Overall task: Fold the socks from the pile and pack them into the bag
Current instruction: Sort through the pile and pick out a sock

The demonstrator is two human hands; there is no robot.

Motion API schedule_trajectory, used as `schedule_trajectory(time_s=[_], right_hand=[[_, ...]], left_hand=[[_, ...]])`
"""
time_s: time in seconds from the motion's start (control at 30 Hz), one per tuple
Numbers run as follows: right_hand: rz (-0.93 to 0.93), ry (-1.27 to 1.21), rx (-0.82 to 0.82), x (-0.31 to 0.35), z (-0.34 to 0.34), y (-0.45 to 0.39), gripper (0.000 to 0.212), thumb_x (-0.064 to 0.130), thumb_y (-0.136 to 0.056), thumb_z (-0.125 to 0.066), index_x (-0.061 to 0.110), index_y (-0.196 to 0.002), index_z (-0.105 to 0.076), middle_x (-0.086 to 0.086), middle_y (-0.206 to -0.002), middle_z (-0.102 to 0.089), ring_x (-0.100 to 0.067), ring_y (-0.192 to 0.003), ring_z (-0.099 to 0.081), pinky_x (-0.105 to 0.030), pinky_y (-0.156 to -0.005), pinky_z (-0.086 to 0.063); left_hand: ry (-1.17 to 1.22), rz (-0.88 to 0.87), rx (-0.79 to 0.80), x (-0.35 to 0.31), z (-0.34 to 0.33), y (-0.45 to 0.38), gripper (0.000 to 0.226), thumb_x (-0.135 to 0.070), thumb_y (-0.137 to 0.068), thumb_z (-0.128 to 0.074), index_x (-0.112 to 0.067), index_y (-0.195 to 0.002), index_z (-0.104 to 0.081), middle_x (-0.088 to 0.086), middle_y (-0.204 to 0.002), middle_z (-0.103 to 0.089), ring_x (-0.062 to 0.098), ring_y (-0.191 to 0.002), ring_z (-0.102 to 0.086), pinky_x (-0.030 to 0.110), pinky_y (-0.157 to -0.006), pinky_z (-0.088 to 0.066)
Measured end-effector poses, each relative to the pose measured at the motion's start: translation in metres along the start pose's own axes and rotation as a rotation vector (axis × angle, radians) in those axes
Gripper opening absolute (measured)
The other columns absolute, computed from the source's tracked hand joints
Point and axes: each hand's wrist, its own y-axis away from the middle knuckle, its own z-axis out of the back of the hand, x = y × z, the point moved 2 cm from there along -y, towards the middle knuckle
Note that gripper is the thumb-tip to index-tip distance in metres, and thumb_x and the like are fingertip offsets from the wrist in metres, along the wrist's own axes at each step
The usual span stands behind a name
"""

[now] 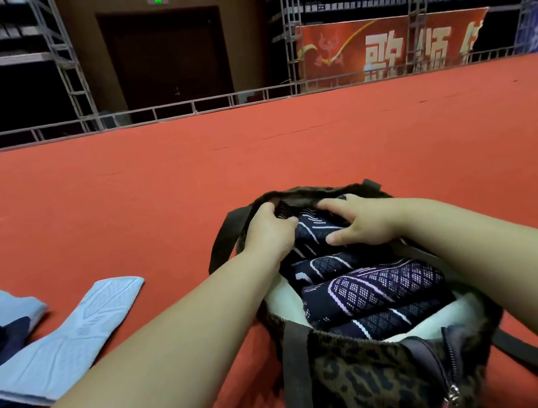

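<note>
Where hands [316,228] press, knit socks [372,287], leopard bag [381,374]

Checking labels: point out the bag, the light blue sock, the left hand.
bag [371,372], head view, leopard-print front wall.
light blue sock [72,338], head view, mid-length.
left hand [270,234], head view, back of hand.

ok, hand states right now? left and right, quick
Left hand: fingers curled on the dark folded sock at the far end of the bag.
Right hand: fingers spread and straight, pressing on the same sock.
</note>
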Motion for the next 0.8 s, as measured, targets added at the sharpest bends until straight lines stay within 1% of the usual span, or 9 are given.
schedule_trajectory(time_s=[0.07, 0.17, 0.2, 0.33, 0.5, 0.6, 0.67, 0.73, 0.8], right_hand=[[0.025, 0.065, -0.13, -0.002, 0.006, -0.004, 0.066, 0.043, -0.091, -0.055, 0.03, -0.148, -0.023, -0.011, -0.147, -0.035, -0.026, -0.134, -0.037, -0.037, -0.11, -0.031], [0.049, 0.09, -0.279, -0.001, 0.007, -0.004, 0.058, 0.04, -0.091, -0.057, 0.025, -0.142, -0.034, -0.01, -0.135, -0.048, -0.027, -0.121, -0.048, -0.033, -0.098, -0.039], [0.044, 0.063, -0.266, -0.002, 0.005, -0.003, 0.061, 0.042, -0.09, -0.059, 0.025, -0.142, -0.033, -0.009, -0.136, -0.047, -0.027, -0.121, -0.048, -0.032, -0.097, -0.038], [-0.034, 0.007, -0.013, -0.006, -0.003, 0.006, 0.079, 0.045, -0.084, -0.066, 0.028, -0.148, -0.023, -0.005, -0.143, -0.032, -0.025, -0.13, -0.039, -0.031, -0.103, -0.032], [-0.067, 0.134, -0.071, 0.0, -0.007, 0.0, 0.044, 0.043, -0.097, -0.042, 0.015, -0.131, -0.043, -0.01, -0.119, -0.04, -0.031, -0.116, -0.048, -0.032, -0.089, -0.036], [-0.114, 0.101, -0.012, 0.005, -0.012, -0.003, 0.045, 0.041, -0.101, -0.031, 0.007, -0.128, -0.044, -0.016, -0.128, -0.038, -0.033, -0.119, -0.046, -0.033, -0.096, -0.034], [-0.149, 0.06, 0.039, 0.004, -0.011, 0.001, 0.049, 0.043, -0.101, -0.029, 0.007, -0.132, -0.041, -0.016, -0.137, -0.036, -0.031, -0.127, -0.041, -0.035, -0.101, -0.031], [-0.155, 0.023, 0.058, 0.005, -0.005, 0.007, 0.053, 0.048, -0.1, -0.031, 0.009, -0.135, -0.04, -0.013, -0.143, -0.036, -0.027, -0.131, -0.037, -0.034, -0.102, -0.03], [-0.128, 0.01, 0.018, 0.008, 0.004, 0.014, 0.052, 0.048, -0.099, -0.035, 0.01, -0.133, -0.043, -0.011, -0.143, -0.04, -0.024, -0.13, -0.04, -0.031, -0.1, -0.031]], left_hand=[[-0.049, 0.029, 0.055, -0.003, 0.002, 0.001, 0.032, -0.022, -0.087, -0.059, -0.012, -0.115, -0.048, 0.007, -0.107, -0.061, 0.025, -0.098, -0.06, 0.035, -0.086, -0.05], [-0.248, 0.017, 0.124, -0.003, 0.0, 0.004, 0.039, -0.024, -0.091, -0.056, -0.013, -0.125, -0.04, 0.007, -0.111, -0.056, 0.024, -0.1, -0.054, 0.029, -0.08, -0.042], [-0.294, 0.005, 0.128, -0.003, -0.001, 0.006, 0.039, -0.025, -0.092, -0.055, -0.012, -0.125, -0.04, 0.008, -0.114, -0.056, 0.025, -0.102, -0.054, 0.03, -0.08, -0.042], [-0.362, 0.005, 0.125, 0.003, -0.005, 0.01, 0.038, -0.031, -0.095, -0.049, -0.01, -0.125, -0.04, 0.01, -0.121, -0.056, 0.027, -0.107, -0.054, 0.032, -0.082, -0.043], [-0.567, -0.064, 0.231, 0.005, -0.009, 0.016, 0.04, -0.03, -0.103, -0.029, -0.006, -0.131, -0.044, 0.013, -0.135, -0.05, 0.029, -0.121, -0.047, 0.033, -0.093, -0.037], [-0.671, -0.062, 0.274, 0.002, -0.007, 0.021, 0.036, -0.019, -0.104, -0.025, -0.002, -0.13, -0.045, 0.016, -0.136, -0.046, 0.032, -0.124, -0.043, 0.038, -0.1, -0.036], [-0.655, -0.044, 0.278, 0.002, -0.003, 0.023, 0.037, -0.02, -0.104, -0.026, -0.001, -0.13, -0.044, 0.017, -0.135, -0.047, 0.032, -0.122, -0.045, 0.037, -0.095, -0.037], [-0.574, -0.012, 0.288, 0.002, 0.004, 0.025, 0.04, -0.028, -0.104, -0.027, -0.002, -0.129, -0.044, 0.017, -0.133, -0.049, 0.03, -0.115, -0.048, 0.032, -0.082, -0.036], [-0.459, 0.043, 0.305, 0.003, 0.012, 0.029, 0.05, -0.039, -0.101, -0.028, -0.005, -0.138, -0.038, 0.014, -0.141, -0.043, 0.028, -0.12, -0.045, 0.027, -0.082, -0.031]])
